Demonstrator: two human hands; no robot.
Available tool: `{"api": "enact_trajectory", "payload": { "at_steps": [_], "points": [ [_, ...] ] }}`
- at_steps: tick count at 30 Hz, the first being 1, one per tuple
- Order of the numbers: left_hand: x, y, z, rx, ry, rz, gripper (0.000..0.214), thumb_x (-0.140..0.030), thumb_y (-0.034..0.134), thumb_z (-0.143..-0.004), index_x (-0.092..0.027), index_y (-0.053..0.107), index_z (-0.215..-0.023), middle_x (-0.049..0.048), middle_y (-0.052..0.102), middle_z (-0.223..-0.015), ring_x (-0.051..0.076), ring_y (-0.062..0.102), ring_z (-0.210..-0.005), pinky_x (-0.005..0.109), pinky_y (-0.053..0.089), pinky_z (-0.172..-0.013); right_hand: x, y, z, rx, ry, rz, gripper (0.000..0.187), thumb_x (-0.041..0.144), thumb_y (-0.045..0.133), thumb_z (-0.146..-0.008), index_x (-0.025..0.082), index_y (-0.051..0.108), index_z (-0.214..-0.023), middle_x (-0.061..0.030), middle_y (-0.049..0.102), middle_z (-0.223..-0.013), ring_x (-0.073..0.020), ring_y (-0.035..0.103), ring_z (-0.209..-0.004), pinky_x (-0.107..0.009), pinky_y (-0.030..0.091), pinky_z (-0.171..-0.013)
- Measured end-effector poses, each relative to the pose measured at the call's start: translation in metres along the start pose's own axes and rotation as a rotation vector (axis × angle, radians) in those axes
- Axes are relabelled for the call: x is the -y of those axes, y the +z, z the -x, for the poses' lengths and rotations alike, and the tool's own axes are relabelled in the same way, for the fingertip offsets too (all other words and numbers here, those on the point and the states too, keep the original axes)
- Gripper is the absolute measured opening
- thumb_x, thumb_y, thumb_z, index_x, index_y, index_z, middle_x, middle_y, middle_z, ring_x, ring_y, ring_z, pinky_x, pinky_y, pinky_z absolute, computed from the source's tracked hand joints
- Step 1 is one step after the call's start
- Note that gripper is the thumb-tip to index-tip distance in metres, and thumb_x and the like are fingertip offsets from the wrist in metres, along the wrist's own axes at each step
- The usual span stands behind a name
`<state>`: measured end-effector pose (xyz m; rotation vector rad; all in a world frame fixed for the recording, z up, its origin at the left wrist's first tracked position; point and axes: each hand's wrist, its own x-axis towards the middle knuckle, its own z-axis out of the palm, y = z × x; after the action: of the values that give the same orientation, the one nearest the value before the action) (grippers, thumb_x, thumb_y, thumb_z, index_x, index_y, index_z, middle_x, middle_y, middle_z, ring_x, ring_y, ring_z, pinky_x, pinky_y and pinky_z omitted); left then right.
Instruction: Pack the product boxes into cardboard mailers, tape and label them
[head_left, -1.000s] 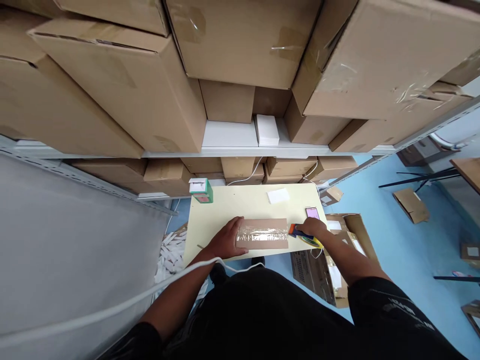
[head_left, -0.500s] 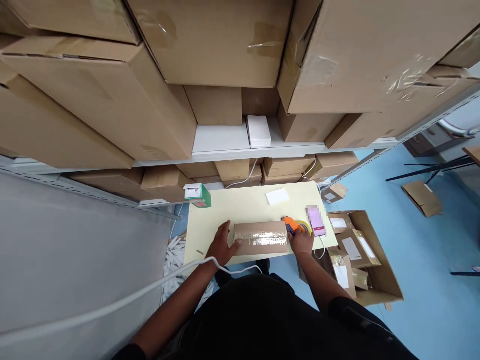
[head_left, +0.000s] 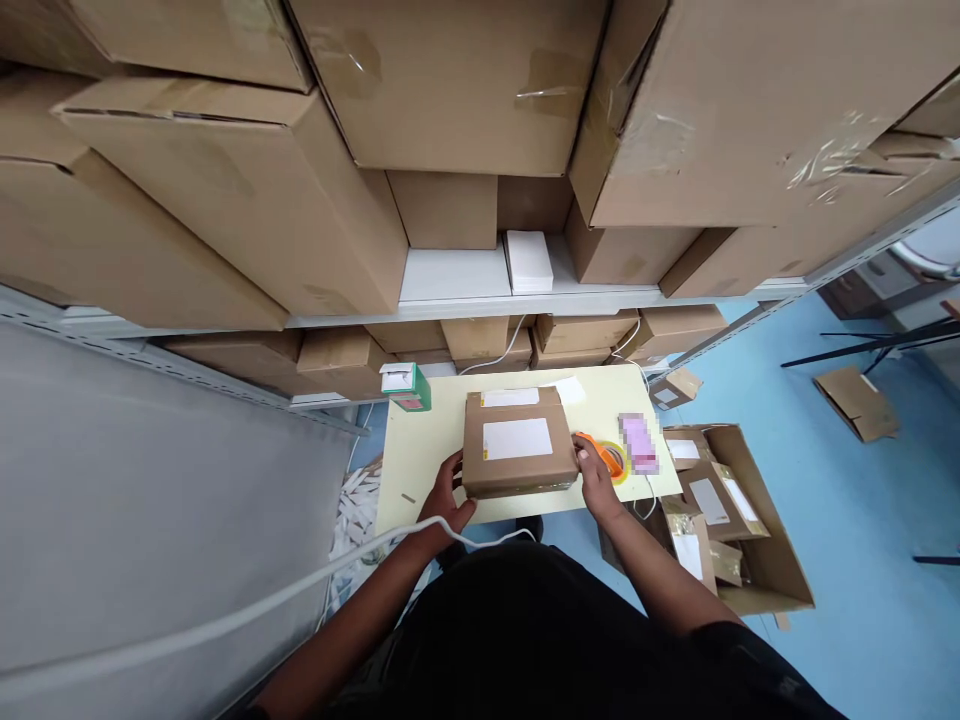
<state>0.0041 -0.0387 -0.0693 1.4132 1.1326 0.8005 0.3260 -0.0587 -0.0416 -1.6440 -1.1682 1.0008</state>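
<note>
A cardboard box [head_left: 559,432] is over the front part of the pale table, its broad face up with white labels on it. My left hand [head_left: 445,502] grips the box's left edge, the fingers partly hidden behind it. Against its right side is my right hand [head_left: 596,480], fingers curled at the edge, so the box sits between both hands. Just beyond the right hand lies an orange tape dispenser [head_left: 609,455] with a roll of tape. The box's taped face is turned toward me, mostly out of sight.
A pale table [head_left: 409,450] bears a green-and-white carton [head_left: 407,386], white paper [head_left: 572,390] and a pink-purple item [head_left: 637,443], blurred. At right stands a large open carton [head_left: 784,560] of labelled parcels. A white cable [head_left: 300,570] crosses in front; box-filled shelves [head_left: 457,310] rise behind.
The box has turned from taped face up to labelled face up. My right hand has left the tape dispenser and is now on the box's right side.
</note>
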Motion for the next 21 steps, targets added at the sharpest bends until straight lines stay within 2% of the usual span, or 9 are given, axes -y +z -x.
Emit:
{"api": "enact_trajectory", "payload": {
  "at_steps": [2,4,7,9,11,14,18,21],
  "points": [
    [0.017,0.003,0.002,0.02,-0.02,0.089,0.087,-0.014,0.062,-0.072,-0.023,0.033,-0.154,0.0152,0.044,-0.157,0.031,0.042,-0.148,0.054,0.04,-0.12,-0.015,0.007,-0.002,0.004,0.051,-0.005,0.053,0.067,0.045,-0.097,0.023,0.065,-0.119,-0.0101,0.068,-0.13,-0.0303,0.057,-0.128,-0.043,0.045,-0.108],
    [0.036,0.009,0.004,0.029,-0.111,0.151,0.079,-0.017,0.063,-0.072,-0.022,0.038,-0.147,0.0163,0.046,-0.155,0.032,0.044,-0.147,0.053,0.043,-0.117,-0.033,0.016,-0.001,0.031,0.172,0.014,0.051,0.069,0.05,-0.092,0.024,0.063,-0.112,-0.0094,0.072,-0.116,-0.0301,0.063,-0.115,-0.042,0.049,-0.099],
    [0.056,0.015,0.003,-0.027,-0.278,0.131,0.057,-0.032,0.064,-0.08,-0.018,0.05,-0.133,0.0179,0.056,-0.145,0.033,0.053,-0.138,0.051,0.047,-0.111,-0.054,0.028,0.004,0.112,0.366,0.072,0.053,0.072,0.053,-0.087,0.024,0.061,-0.109,-0.0052,0.074,-0.094,-0.0284,0.067,-0.093,-0.041,0.052,-0.087],
    [0.06,0.014,-0.002,-0.087,-0.316,0.045,0.047,-0.044,0.061,-0.087,-0.017,0.056,-0.126,0.0174,0.062,-0.137,0.033,0.056,-0.134,0.051,0.045,-0.112,-0.059,0.03,0.003,0.133,0.408,0.116,0.055,0.073,0.051,-0.088,0.024,0.062,-0.11,-0.0044,0.075,-0.095,-0.028,0.068,-0.093,-0.041,0.052,-0.088],
    [0.055,0.008,-0.013,-0.139,-0.311,-0.05,0.048,-0.052,0.056,-0.091,-0.017,0.061,-0.124,0.0167,0.064,-0.135,0.032,0.057,-0.133,0.05,0.044,-0.112,-0.056,0.026,-0.004,0.118,0.39,0.156,0.057,0.073,0.049,-0.09,0.024,0.066,-0.114,-0.0067,0.076,-0.108,-0.0291,0.068,-0.106,-0.042,0.05,-0.095],
    [0.04,-0.001,-0.04,-0.187,-0.327,-0.123,0.05,-0.058,0.051,-0.094,-0.019,0.066,-0.121,0.0152,0.068,-0.133,0.032,0.062,-0.127,0.047,0.049,-0.105,-0.045,0.021,-0.021,0.087,0.383,0.211,0.061,0.071,0.047,-0.092,0.022,0.07,-0.121,-0.0119,0.073,-0.127,-0.0316,0.064,-0.121,-0.044,0.047,-0.103],
    [0.018,0.002,-0.072,-0.121,-0.43,-0.117,0.05,-0.061,0.044,-0.096,-0.021,0.071,-0.109,0.0133,0.077,-0.112,0.031,0.07,-0.107,0.043,0.053,-0.091,-0.03,0.027,-0.043,0.156,0.434,0.268,0.065,0.071,0.043,-0.095,0.021,0.071,-0.126,-0.0147,0.071,-0.132,-0.0328,0.064,-0.124,-0.046,0.046,-0.104],
    [0.012,0.01,-0.079,-0.086,-0.461,-0.136,0.052,-0.064,0.046,-0.094,-0.018,0.071,-0.102,0.0141,0.078,-0.105,0.031,0.071,-0.099,0.04,0.053,-0.085,-0.025,0.035,-0.049,0.173,0.478,0.29,0.068,0.072,0.042,-0.095,0.019,0.069,-0.13,-0.0172,0.071,-0.131,-0.0343,0.066,-0.12,-0.047,0.047,-0.102]
  ]
}}
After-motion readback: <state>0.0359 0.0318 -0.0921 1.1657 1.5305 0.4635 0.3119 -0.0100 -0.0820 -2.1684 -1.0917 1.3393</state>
